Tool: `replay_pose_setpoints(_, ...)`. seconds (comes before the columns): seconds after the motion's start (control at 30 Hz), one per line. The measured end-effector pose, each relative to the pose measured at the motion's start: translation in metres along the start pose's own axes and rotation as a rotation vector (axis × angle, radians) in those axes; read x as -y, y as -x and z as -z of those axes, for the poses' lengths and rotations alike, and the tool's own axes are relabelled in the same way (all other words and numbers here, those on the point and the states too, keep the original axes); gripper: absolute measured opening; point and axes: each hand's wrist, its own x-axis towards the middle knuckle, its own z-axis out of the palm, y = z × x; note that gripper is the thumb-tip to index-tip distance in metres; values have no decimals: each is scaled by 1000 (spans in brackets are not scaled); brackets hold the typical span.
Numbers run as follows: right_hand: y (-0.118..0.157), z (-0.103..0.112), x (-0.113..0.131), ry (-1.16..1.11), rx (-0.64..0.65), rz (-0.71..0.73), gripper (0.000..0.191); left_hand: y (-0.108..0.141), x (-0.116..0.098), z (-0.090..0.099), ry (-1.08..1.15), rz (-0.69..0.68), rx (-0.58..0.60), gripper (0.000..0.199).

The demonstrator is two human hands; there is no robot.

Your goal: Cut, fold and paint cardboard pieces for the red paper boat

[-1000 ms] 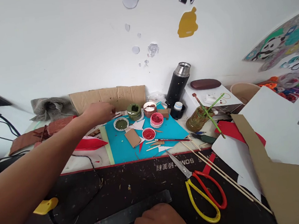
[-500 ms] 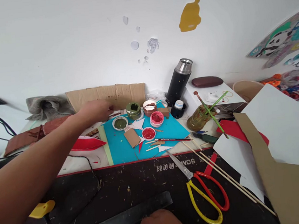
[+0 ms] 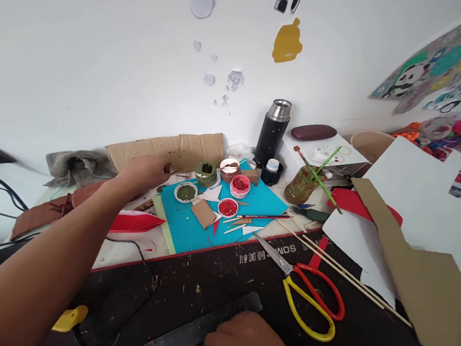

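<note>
My left hand (image 3: 149,172) reaches across to the far edge of the table, in front of a strip of brown cardboard (image 3: 187,150). Its fingers are curled together, and whatever is between them is too small to tell. At the bottom, my right hand (image 3: 241,343) lies with bent, closed fingers against a dark metal ruler (image 3: 203,330); anything under them is hidden. Pots of green paint (image 3: 206,173) and pink-red paint (image 3: 240,184) stand on blue paper (image 3: 179,229), with paint-filled lids beside them. Open scissors (image 3: 285,266) lie right of the ruler.
A black flask (image 3: 271,131) stands near the wall, with a murky jar (image 3: 299,187) holding painted sticks before it. Thin wooden sticks (image 3: 346,273) and cut cardboard (image 3: 419,269) lie at right. A grey cloth (image 3: 77,166) and a red-and-white item (image 3: 137,221) are at left.
The camera view has shifted slightly, so the wall shapes sit lower and the right-side items further left. More of my right hand shows beside the ruler. My left hand stays near the cardboard.
</note>
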Motion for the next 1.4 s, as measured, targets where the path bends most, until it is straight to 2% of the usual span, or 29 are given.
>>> replay_pose_setpoints(0.13,-6,17,-5,-103,36,-56,34,33,9,9,67,36,-84,39)
replay_pose_setpoints(0.3,-21,47,-6,-401,9,-299,20,94,7,0,222,36,-153,34)
replay_pose_setpoints(0.43,-32,57,-10,-631,-60,-513,20,152,-21,-19,542,-43,-213,32)
replay_pose_setpoints(0.53,-38,56,-18,-762,-186,-659,22,192,-51,-34,858,-95,-120,37)
replay_pose_setpoints(0.63,-40,57,-27,-902,-269,-779,32,218,-77,-47,1168,-99,23,44)
replay_pose_setpoints(0.77,-40,59,-32,-1033,-308,-821,41,236,-99,-62,1428,-37,107,52)
replay_pose_setpoints(1.0,-43,59,-29,-1123,-261,-819,43,248,-115,-78,1539,-65,199,51)
replay_pose_setpoints(1.17,-42,54,-34,-1291,-334,-831,39,253,-117,-79,1713,-23,213,61)
replay_pose_setpoints(1.4,-42,53,-34,-1354,-394,-825,41,260,-119,-74,1702,-60,271,59)
